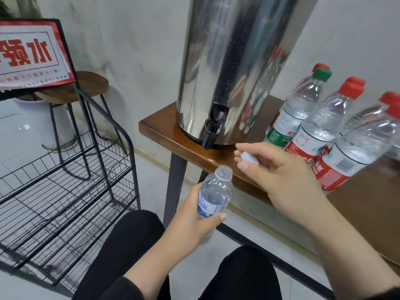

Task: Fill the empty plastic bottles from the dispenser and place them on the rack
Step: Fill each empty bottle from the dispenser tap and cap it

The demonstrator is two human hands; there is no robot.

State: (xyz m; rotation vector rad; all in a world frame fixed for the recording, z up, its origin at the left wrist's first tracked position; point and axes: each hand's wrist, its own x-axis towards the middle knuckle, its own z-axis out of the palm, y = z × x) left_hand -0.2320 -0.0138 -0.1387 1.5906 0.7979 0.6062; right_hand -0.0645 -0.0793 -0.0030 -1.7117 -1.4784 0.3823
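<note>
Head view | left hand [190, 221] grips uncapped bottle [214, 195] | right hand [279, 176] pinches white cap [249, 158] | dispenser [233, 68] on surface [160, 126]

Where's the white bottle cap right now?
The small white plastic cap is pinched in the right hand, above the open bottle, just below the steel dispenser's black tap.
</note>
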